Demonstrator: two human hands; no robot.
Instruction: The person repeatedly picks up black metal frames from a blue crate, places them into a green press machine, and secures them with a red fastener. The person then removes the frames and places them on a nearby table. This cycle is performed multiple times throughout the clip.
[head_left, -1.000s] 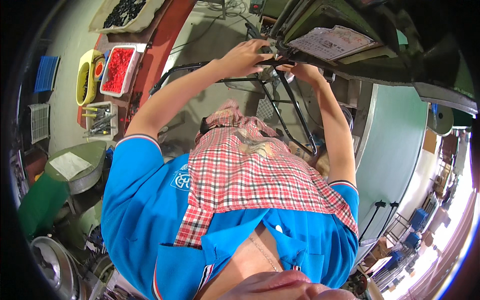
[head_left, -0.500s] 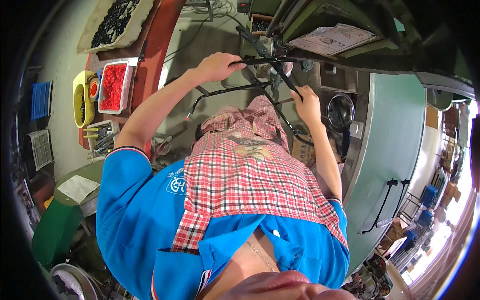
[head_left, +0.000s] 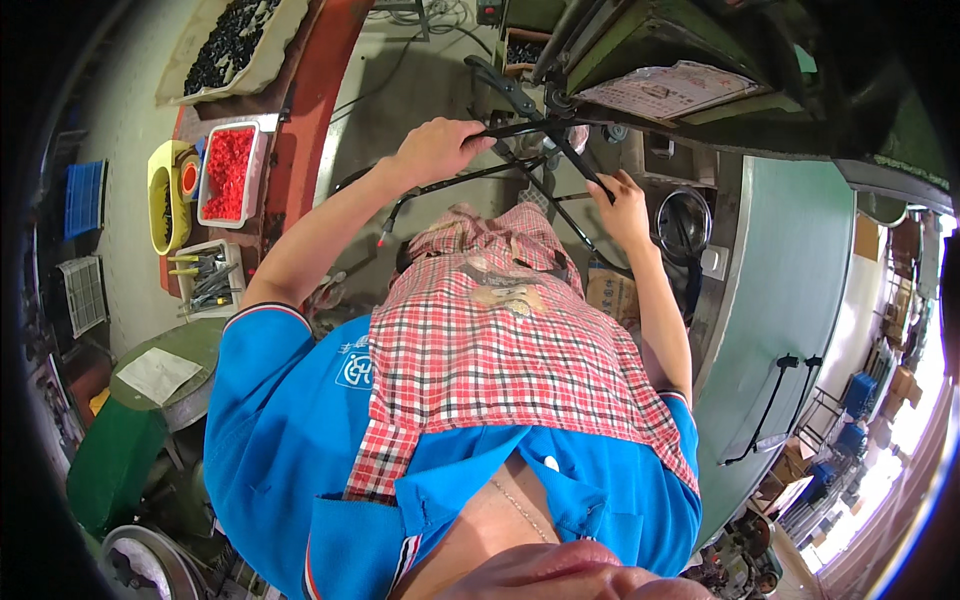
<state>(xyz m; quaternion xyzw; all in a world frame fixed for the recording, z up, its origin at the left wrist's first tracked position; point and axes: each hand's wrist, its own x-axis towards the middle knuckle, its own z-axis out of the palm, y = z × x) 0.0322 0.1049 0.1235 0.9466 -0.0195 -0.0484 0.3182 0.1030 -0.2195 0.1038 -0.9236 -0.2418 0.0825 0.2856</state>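
A black tubular metal frame [head_left: 465,180] with crossing bars is held out in front of my body, below the green machine. My left hand [head_left: 440,152] is closed round the left end of one bar. My right hand [head_left: 625,210] grips the lower end of a slanting bar, its fingers wrapped over the tube. A flat, dark, curved part [head_left: 505,88] sticks up at the far end of the frame. One bent tube ends in a small red tip at the left. Part of the frame is hidden behind my left hand and the machine.
A green machine [head_left: 840,125] with a paper sheet overhangs the far right. At left, a red-edged bench [head_left: 325,100] bears a white tray [head_left: 258,180] of red parts, a yellow container [head_left: 178,232] and a tool box [head_left: 235,262]. A green panel [head_left: 790,270] stands at right.
The frame has shifted and tilted slightly, its far curved part moving a little left. Both hands keep their grip; my left hand has moved slightly down.
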